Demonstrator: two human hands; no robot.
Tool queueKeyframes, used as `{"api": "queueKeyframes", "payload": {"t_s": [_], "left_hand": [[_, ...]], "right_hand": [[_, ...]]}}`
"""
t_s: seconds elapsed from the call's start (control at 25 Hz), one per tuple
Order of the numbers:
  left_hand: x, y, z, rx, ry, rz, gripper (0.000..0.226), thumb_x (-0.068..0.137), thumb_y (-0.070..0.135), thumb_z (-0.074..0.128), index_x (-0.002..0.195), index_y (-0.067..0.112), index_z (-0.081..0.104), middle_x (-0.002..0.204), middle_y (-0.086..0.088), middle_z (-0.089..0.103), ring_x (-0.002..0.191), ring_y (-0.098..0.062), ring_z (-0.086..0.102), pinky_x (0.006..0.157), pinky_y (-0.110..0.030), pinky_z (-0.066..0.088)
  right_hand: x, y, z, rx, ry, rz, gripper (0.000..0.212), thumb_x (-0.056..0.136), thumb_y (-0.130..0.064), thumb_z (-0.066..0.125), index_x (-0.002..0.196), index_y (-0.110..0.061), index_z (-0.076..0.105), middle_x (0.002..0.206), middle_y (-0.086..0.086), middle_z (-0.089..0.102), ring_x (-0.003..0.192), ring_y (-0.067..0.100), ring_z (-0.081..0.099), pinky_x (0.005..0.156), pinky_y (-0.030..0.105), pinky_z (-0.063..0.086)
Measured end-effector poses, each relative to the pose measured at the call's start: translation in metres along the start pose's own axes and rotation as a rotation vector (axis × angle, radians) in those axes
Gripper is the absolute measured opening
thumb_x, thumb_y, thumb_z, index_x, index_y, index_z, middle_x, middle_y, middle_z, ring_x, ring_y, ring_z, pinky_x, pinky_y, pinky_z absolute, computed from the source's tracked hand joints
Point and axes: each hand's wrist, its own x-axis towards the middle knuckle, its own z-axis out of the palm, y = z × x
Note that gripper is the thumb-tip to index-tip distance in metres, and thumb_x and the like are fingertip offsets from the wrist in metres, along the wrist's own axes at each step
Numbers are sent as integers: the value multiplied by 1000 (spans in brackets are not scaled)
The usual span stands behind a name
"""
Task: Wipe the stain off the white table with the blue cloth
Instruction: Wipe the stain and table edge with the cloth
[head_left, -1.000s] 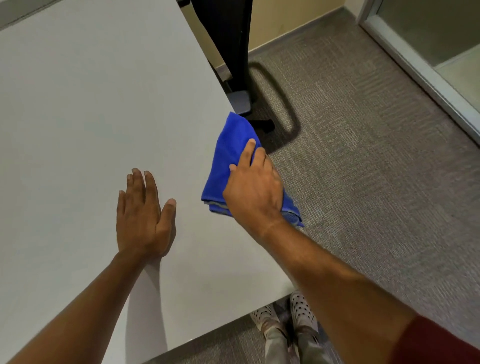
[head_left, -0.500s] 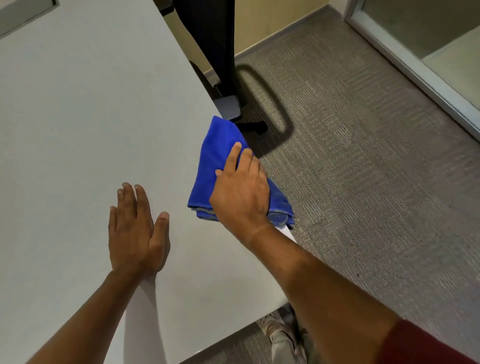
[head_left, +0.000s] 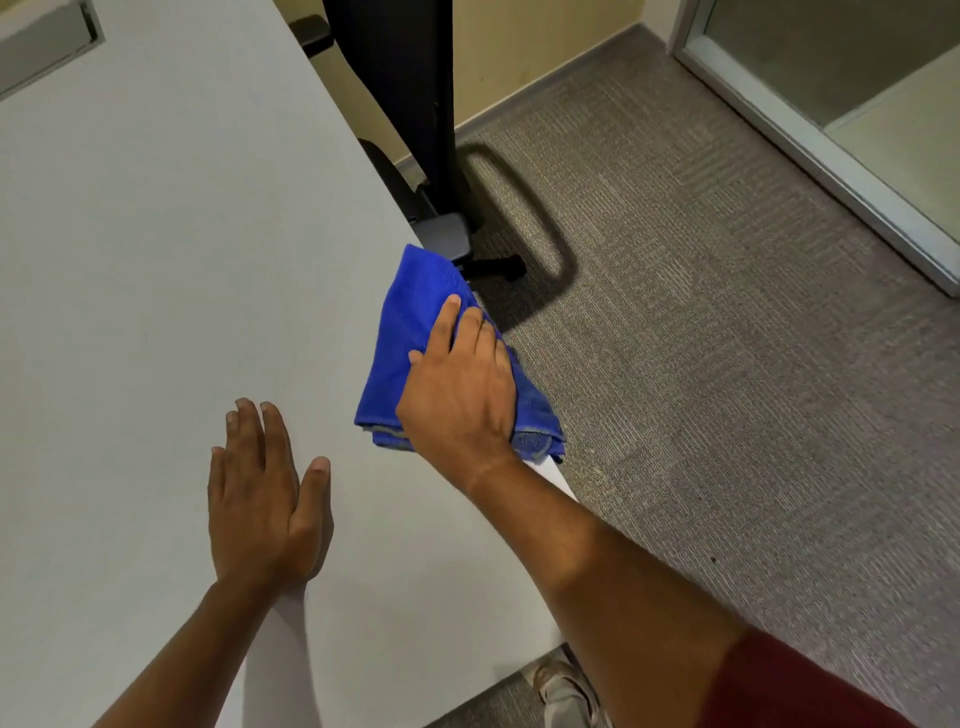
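The white table (head_left: 156, 260) fills the view from 7 o'clock round to 12 o'clock, its right edge running diagonally from the top centre down toward 5 o'clock. The blue cloth (head_left: 410, 332), folded into a thick pad, lies on that right edge at about 3 o'clock from the left hand, with its lower right corner draped just over the side. The right hand (head_left: 460, 387) presses flat on top of the cloth, fingers extended and close together, palm down, pinning it to the surface rather than gripping it. The left hand (head_left: 267, 499) rests at 6 o'clock of the view, open and flat on the bare tabletop, fingers together, thumb spread to the right, holding nothing. No stain is discernible on the tabletop. Beyond the table edge at 1 o'clock stands a black office chair (head_left: 410, 104) on grey carpet (head_left: 727, 389). A dark red sleeve (head_left: 789, 686) shows at 5 o'clock
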Motion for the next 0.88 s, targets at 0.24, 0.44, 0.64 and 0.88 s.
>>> {"api": "queueKeyframes", "payload": {"t_s": [0.24,0.44,0.64,0.88], "left_hand": [[0,0,0,-6,3,-10,77,92,55,15,156,12,6,165,-7,0,151,-17,-5,122,-42,4],[-1,2,-1,-12,5,-9,78,91,54,17,155,11,8,165,-10,3,152,-20,-2,122,-41,3],[-1,2,0,-2,9,-12,78,91,54,16,156,11,7,165,-10,3,152,-22,-1,121,-40,2],[-2,-1,-2,-67,-5,-36,80,90,53,20,155,7,9,164,-12,3,152,-23,0,121,-40,2]], "right_hand": [[80,-35,-2,69,-36,-81,75,96,-36,43,151,5,13,147,24,37,126,32,45,103,40,39],[81,-29,1,41,-27,-109,70,101,-36,38,153,2,10,148,21,37,127,30,47,102,38,41],[10,10,-3,41,25,-87,64,102,-34,37,152,1,16,140,19,45,114,28,53,92,37,45],[-98,67,-17,9,23,-62,63,101,-36,40,151,-2,24,133,14,52,104,24,59,84,34,51]]}}
